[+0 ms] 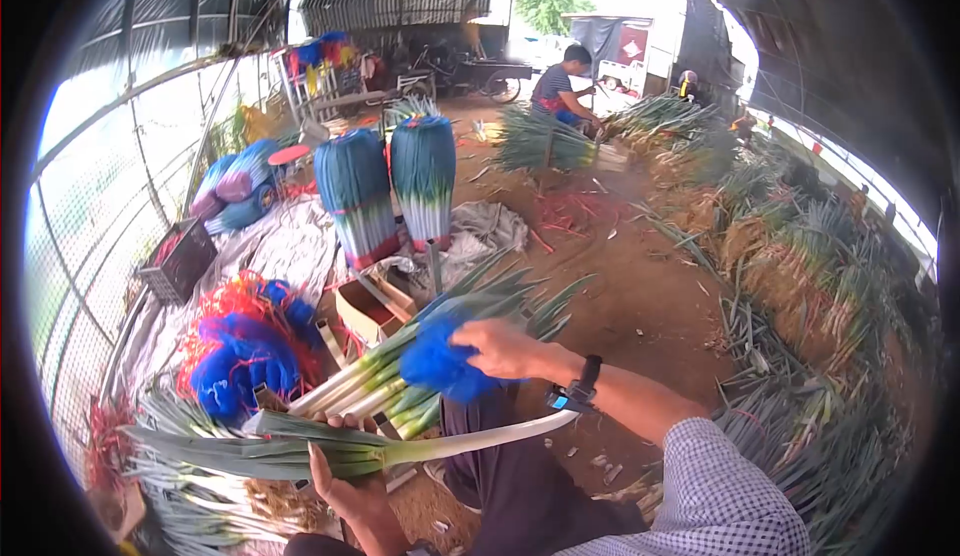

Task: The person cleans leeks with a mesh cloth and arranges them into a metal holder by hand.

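Observation:
My left hand (352, 496), at the bottom centre, is wrapped around a leek (480, 443). The leek lies nearly level, its dark green leaves to the left and its long white stem to the right, the tip near my right wrist. In front of me, my right hand (502, 349) is closed on a bunched piece of blue netting (440, 359), slightly blurred. Beneath the netting a row of leeks (365, 374) slants across a low stand, white ends toward the lower left. The netting hides part of that row.
Blue netting and red strings (245, 356) lie in a heap on the left. A cardboard box (365, 313) is beyond the stand. Two tall wrapped leek bundles (352, 191) stand farther off. Loose leeks (790, 246) line the right side. Another person (560, 91) sits at the back.

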Demonstrator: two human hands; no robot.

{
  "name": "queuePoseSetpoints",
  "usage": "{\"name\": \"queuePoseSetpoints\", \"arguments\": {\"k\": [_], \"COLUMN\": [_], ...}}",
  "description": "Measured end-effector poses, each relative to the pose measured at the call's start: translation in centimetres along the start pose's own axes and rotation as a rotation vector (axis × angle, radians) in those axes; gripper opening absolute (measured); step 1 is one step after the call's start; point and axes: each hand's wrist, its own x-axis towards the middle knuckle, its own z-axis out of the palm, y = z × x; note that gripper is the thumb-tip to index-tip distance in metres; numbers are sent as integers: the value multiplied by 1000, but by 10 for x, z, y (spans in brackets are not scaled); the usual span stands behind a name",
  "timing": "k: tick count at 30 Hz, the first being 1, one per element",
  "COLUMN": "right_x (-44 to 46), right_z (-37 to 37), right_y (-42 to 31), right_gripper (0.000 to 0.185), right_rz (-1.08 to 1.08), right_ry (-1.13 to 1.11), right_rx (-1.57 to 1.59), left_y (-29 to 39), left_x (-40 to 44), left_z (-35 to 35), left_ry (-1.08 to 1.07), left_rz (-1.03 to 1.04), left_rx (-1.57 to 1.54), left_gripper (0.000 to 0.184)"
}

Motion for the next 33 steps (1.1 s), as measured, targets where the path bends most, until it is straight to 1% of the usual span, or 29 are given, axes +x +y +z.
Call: {"name": "queuePoseSetpoints", "arguments": {"k": [1, 2, 3, 4, 6, 7, 9, 11, 13, 14, 15, 16, 18, 19, 22, 23, 24, 26, 27, 28, 29, 30, 31, 32, 33], "right_x": [7, 11, 19, 27, 37, 44, 46, 38, 19, 5, -8, -20, -41, -48, -44, -43, -33, -13, -1, 9, 18, 38, 41, 52, 62], "right_z": [-10, -12, -12, -11, 5, 42, 62, 29, 0, -10, -9, -11, -14, -12, 3, 21, 24, 34, 52, 61, 70, 86, 72, 40, 31], "right_y": [-8, -22, -39, -54, -80, -74, -68, -85, -104, -107, -103, -102, -98, -95, -93, -86, -89, -100, -103, -110, -117, -129, -129, -152, -155], "right_gripper": [31, 30, 29, 29, 27, 24, 22, 22, 24, 26, 32, 29, 24, 29, 34, 37, 35, 31, 25, 21, 17, 16, 18, 19, 18], "right_rz": [-12, 3, 19, 31, -118, -180, -215, -161, -253, -294, -290, -250, -170, -125, 91, 54, -2, -122, -155, -207, -264, -482, -245, 47, 124], "right_ry": [83, 149, 214, 280, 159, 41, -178, -375, -195, -107, 52, 88, 165, 71, -478, -385, -366, -348, -344, -258, -173, 80, -202, -304, -317], "right_rx": [62, 115, 167, 217, 240, 311, 330, 212, 76, 7, 10, 30, 68, 1, -56, 56, 148, 360, 530, 600, 664, 853, 826, 835, 970], "left_y": [-5, -12, -20, -28, -44, -47, -45, -42, -41, -40, -35, -33, -24, -19, -10, -5, -1, 9, 20, 25, 43, 60, 76, 88, 99], "left_x": [-2, -4, -4, -5, -9, -11, -12, -13, -10, -8, -7, -5, 6, 12, 11, 9, 9, 13, 11, 11, 18, 21, 27, 23, 13], "left_z": [11, 20, 27, 24, 9, 11, 15, 16, 12, 17, 26, 30, 11, 7, 16, 18, 20, 21, 22, 51, 44, 25, 7, 17, 34], "left_ry": [12, 26, -44, -48, -57, -66, 9, 67, 108, 164, 224, 284, 336, 360, 384, 387, 393, 319, 310, 366, 410, 366, 341, 314, 295], "left_rz": [-19, -45, -82, -99, -125, -150, -166, -164, -156, -116, -76, -35, 34, 71, 162, 190, 220, 172, 158, 171, 78, 65, 55, 77, 148], "left_rx": [14, 28, 19, -3, -50, -40, 23, 78, 120, 178, 236, 295, 264, 258, 252, 260, 268, 315, 351, 414, 397, 510, 703, 826, 932], "left_gripper": [54, 54, 55, 54, 53, 52, 47, 45, 45, 46, 46, 46, 47, 47, 49, 49, 50, 52, 53, 51, 47, 45, 50, 44, 38]}}
